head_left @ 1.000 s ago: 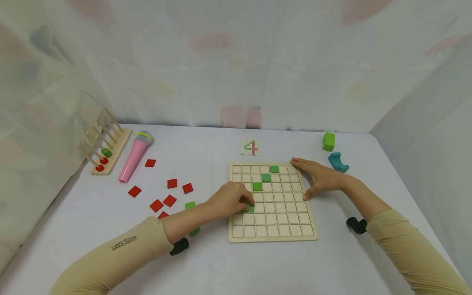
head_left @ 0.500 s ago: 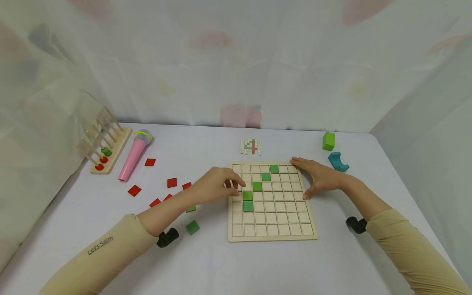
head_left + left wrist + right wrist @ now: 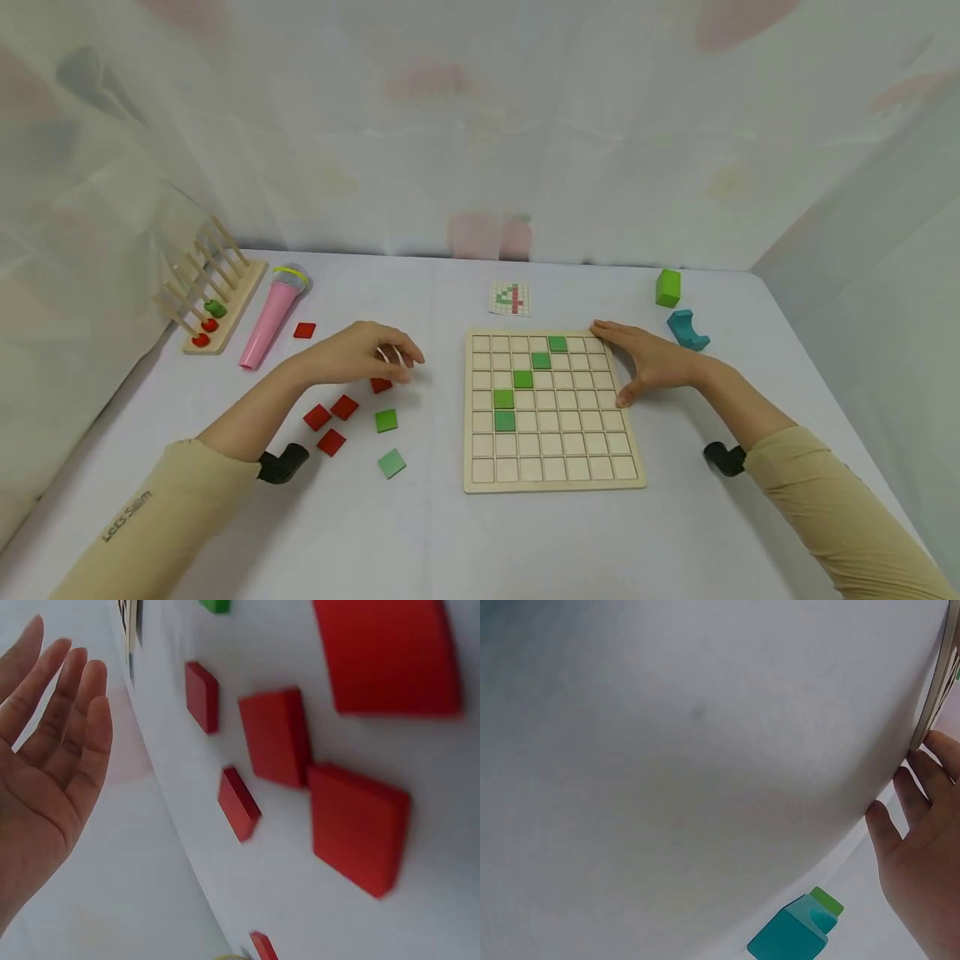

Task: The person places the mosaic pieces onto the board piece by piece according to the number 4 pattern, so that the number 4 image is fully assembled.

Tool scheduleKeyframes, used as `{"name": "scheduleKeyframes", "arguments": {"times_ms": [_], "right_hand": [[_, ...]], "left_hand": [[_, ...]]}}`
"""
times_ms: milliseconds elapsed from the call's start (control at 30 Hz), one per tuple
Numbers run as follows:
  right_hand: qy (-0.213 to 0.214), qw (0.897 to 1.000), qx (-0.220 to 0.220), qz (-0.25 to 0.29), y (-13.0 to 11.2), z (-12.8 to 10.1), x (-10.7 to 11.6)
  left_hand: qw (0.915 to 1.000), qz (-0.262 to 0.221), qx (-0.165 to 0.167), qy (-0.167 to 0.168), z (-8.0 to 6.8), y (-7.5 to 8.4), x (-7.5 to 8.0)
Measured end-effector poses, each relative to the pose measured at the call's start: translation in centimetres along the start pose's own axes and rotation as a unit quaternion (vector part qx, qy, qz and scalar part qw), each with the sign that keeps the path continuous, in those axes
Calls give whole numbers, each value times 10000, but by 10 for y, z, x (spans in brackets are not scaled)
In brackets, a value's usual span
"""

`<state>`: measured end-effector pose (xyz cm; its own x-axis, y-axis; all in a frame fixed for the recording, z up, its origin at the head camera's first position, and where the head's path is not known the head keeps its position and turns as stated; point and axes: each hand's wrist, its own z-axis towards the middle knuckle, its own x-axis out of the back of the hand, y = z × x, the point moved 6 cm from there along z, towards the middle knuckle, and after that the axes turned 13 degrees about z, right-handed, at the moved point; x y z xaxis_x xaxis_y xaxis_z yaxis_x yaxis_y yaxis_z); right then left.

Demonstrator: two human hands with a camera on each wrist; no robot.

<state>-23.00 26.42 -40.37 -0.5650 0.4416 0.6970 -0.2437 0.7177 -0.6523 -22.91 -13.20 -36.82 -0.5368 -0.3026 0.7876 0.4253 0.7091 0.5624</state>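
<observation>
- five green tiles (image 3: 522,379) sit in the wooden grid board (image 3: 480,483): one in the far row, then stepping nearer and leftward one square at a time, with the last two stacked in the second column from the left.
- the left hand (image 3: 363,354) hovers left of the board, above the table, its fingers loosely bent and released, palm showing in the left wrist view.
- red tiles (image 3: 344,407) lie scattered beneath and around that hand, one of them partly hidden by the fingertips in the head view.
- a bright green tile (image 3: 386,421) and a paler green tile (image 3: 392,463) lie loose between the red ones and the board.
- the right hand (image 3: 645,360) rests against the board's right edge, thumb and fingers spread, released, fingertips near the far corner.
- beyond the right hand lie a teal curved block (image 3: 686,330) and a green block (image 3: 668,287).
- a small patterned card (image 3: 510,298) lies past the board's far edge.
- at far left, a pink microphone (image 3: 268,321) lies beside a pegged rack (image 3: 238,296).
</observation>
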Motion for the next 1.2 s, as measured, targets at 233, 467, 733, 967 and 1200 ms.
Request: {"name": "scheduleKeyframes", "arguments": {"times_ms": [233, 467, 733, 967, 1200], "right_hand": [[-11, 10000, 49, -46, 1, 1, -1], [11, 10000, 52, -35, 2, 1, -1], [10, 10000, -48, 7, 5, 2, -1], [2, 10000, -86, -6, 6, 2, -1], [12, 10000, -76, 31, 5, 2, -1]], "left_hand": [[9989, -150, -102, -440, -16, -13, -4], [9961, 21, -560, -678, -23, -6, -16], [9919, 226, -829, -941, -25, -1, -29], [9899, 575, -788, -1025, -26, 3, -35], [9859, 1003, -742, -1118, -22, 8, -39]]}}
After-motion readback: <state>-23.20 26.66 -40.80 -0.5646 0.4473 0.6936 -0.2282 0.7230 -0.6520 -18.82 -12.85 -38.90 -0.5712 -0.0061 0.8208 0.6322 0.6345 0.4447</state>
